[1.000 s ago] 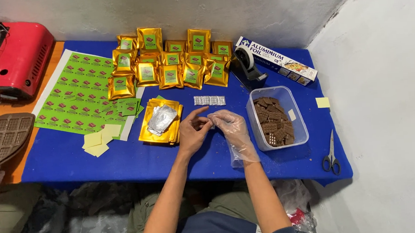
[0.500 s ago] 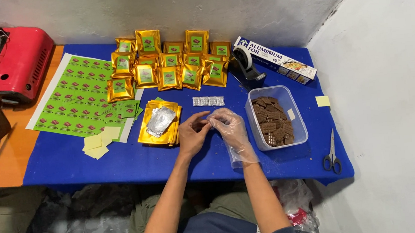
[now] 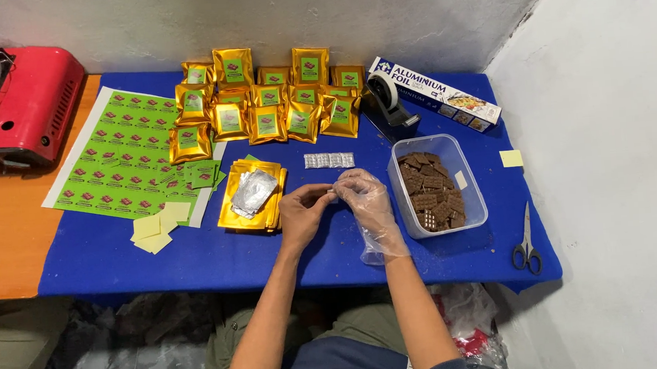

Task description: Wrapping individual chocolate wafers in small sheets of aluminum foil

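Blue tabletop (image 3: 195,255) against a grey wall, orange wood showing on the left. My left hand (image 3: 303,213) and gloved right hand (image 3: 364,201) meet over the middle, fingers pinched narrow on a small foil-wrapped piece (image 3: 334,194) (too small to tell its long axis). Gold pouch stack (image 3: 253,205) sits just left of my hands, clear tub of chocolate pieces (image 3: 436,181) just right. Foil-wrapped row (image 3: 328,160) lies crosswise beyond them. Bare cloth along the near edge; scissors (image 3: 527,241) near the right edge.
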